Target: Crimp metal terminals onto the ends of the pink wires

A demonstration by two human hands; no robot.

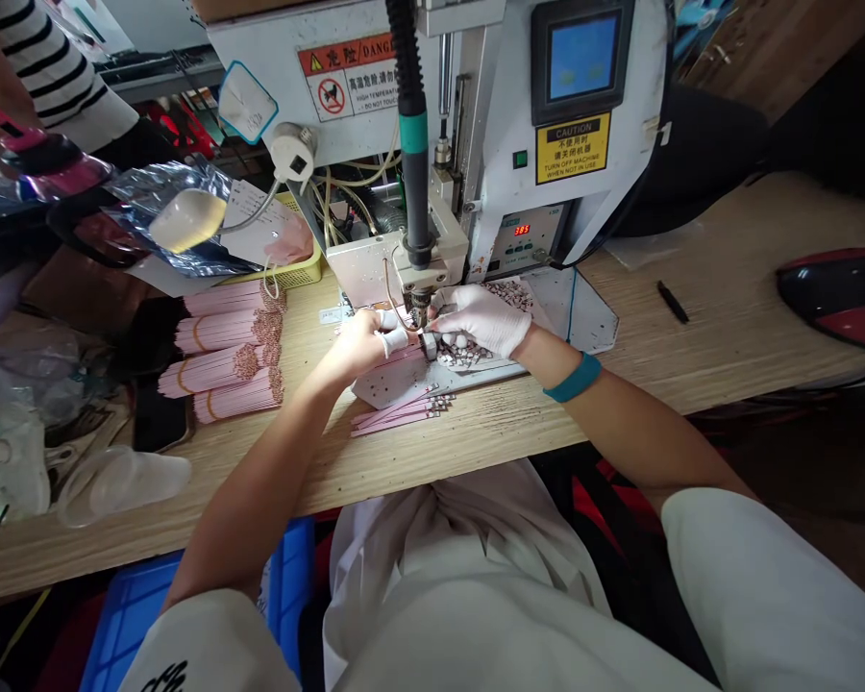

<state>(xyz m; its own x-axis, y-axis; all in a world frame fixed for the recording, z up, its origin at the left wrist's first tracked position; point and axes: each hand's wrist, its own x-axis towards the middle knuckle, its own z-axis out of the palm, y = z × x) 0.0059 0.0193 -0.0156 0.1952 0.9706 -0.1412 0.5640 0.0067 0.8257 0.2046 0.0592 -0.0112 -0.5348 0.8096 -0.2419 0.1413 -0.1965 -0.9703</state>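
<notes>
My left hand, with white covers on some fingers, is pinched just left of the soldering machine's tip; what it holds is too small to make out. My right hand wears a white glove and has its fingers closed right of the tip, over a pile of small metal parts. A small metal block sits between the hands. Pink wires with metal ends lie at the table's front edge, below the hands.
Bundles of pink wires are stacked at left beside a yellow basket. A plastic cup lies near a phone. A lamp hangs at upper left. Right are a black pen-like object and a red-black object. A person's striped sleeve shows.
</notes>
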